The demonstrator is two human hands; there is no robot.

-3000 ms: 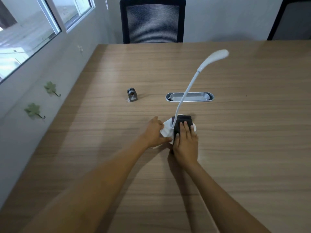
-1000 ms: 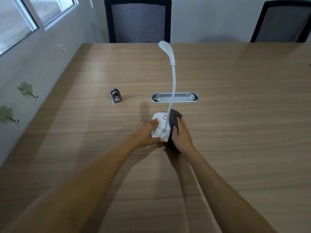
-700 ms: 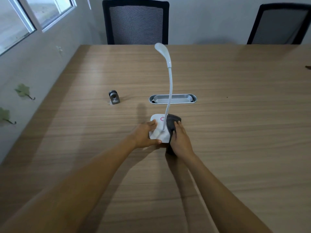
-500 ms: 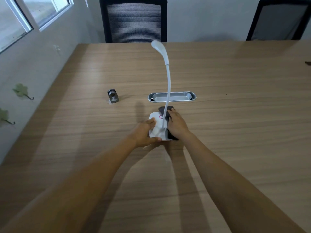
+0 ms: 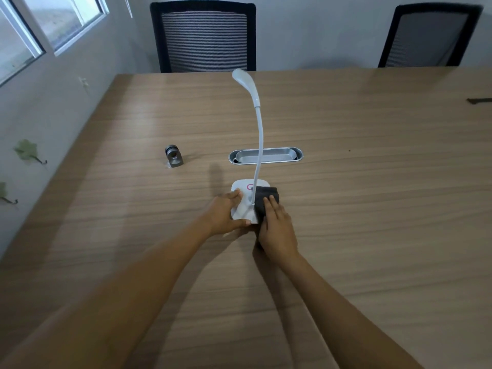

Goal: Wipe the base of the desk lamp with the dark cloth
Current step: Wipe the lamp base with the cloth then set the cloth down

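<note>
A white desk lamp stands on the wooden table (image 5: 372,209), its thin neck (image 5: 259,145) rising from a flat white base (image 5: 243,206) with a pink ring mark. My left hand (image 5: 226,213) grips the base at its left and near edges. A folded dark cloth (image 5: 265,199) lies over the right part of the base. My right hand (image 5: 277,227) presses flat on the cloth, fingers pointing away from me.
A small grey metal object (image 5: 173,159) stands on the table to the left. A silver oval cable tray (image 5: 279,156) is set into the tabletop behind the lamp. Two black mesh chairs (image 5: 205,35) stand at the far edge. A wall with windows runs along the left.
My right hand and the cloth slid back toward me along the right side of the base. The lamp head swung from right to left over the earlier frames. My left hand stayed on the base.
</note>
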